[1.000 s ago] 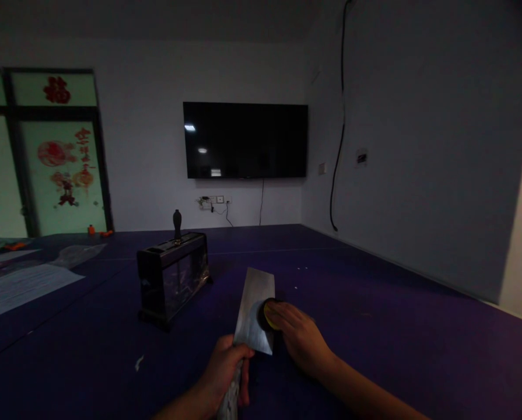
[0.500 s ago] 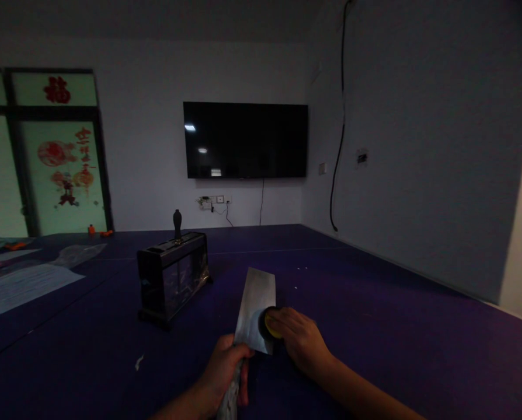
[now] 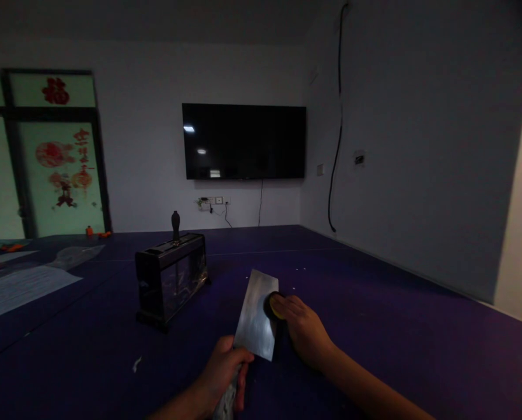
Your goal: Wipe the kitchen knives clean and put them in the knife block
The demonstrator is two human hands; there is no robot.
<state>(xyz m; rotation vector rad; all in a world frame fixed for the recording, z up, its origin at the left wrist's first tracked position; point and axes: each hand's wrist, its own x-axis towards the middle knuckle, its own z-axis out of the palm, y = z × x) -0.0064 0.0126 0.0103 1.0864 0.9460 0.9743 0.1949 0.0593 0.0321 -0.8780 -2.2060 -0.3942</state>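
My left hand (image 3: 226, 367) is closed around the handle of a cleaver (image 3: 257, 315), with the thumb at the base of the blade. Its broad metal blade points away from me, one flat side facing up. In my right hand (image 3: 302, 326) is a round black-and-yellow pad (image 3: 277, 305), the fingertips on top of it. The pad lies against the blade's right side, around the middle of its length. To the left of the cleaver stands a black knife block (image 3: 171, 280) with see-through sides and one dark handle (image 3: 176, 224) sticking up from its top.
A purple-blue surface (image 3: 357, 361) spreads under everything. Printed paper (image 3: 28, 290) and clear plastic wrap (image 3: 76, 255) lie at the left, with small orange objects (image 3: 90, 231) farther back. A white scrap (image 3: 137, 364) is nearer me. A television (image 3: 243, 142) hangs on the far wall.
My right hand has slid the pad away from me and slightly right along the blade, toward its right edge. My left hand keeps its hold on the cleaver.
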